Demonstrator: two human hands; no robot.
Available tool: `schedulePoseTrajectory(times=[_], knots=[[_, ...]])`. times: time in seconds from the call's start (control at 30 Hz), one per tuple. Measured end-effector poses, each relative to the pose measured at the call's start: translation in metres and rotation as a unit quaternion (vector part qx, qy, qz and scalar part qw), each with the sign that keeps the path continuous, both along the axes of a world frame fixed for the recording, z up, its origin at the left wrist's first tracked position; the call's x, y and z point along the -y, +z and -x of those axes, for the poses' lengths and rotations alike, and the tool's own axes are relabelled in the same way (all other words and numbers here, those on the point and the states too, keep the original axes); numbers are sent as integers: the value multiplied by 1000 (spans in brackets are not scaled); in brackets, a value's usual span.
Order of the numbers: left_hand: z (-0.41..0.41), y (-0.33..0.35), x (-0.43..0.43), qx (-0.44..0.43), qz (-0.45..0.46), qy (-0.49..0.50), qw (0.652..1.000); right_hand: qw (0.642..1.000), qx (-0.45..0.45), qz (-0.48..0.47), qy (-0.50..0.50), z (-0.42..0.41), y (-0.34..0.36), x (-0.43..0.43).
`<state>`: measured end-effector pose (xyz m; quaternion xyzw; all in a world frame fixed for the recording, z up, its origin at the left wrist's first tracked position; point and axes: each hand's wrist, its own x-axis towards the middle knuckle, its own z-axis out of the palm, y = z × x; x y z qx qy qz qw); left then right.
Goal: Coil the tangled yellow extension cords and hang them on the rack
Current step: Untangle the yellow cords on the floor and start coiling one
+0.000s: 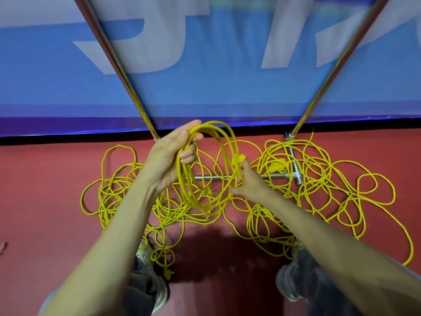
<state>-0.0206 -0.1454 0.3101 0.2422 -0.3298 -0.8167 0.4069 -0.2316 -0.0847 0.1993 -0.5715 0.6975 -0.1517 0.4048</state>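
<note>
My left hand is raised and shut on a coil of yellow cord with several loops hanging from its fingers. My right hand pinches the right side of the same coil, close to a yellow plug end. Beneath both hands, tangled yellow extension cords sprawl over the red floor, left and right. The metal rack shows as two slanted chrome poles rising from the floor, joined by a low horizontal base bar.
A blue and white banner wall stands directly behind the rack. My two grey shoes stand at the near edge of the tangle. A yellow plug lies by my left shoe.
</note>
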Motion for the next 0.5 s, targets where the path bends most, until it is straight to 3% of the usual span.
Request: schedulePoseTrajectory(times=[0.1,0.23,0.33,0.4,0.5], knots=[[-4,-1,2,6,-8,-1,1000,999,-44,2,1,9,-2,-2],[-7,-1,1,121,15,13,992,999,37,25,-28,22,-1,-2],[-8,-2,2,176,17,34,984,997,11,69,-25,37,7,7],[-13,-4,4,149,11,43,988,997,-33,62,-17,53,5,9],[-25,-3,9,86,5,49,995,996,-79,-29,-4,74,-8,2]])
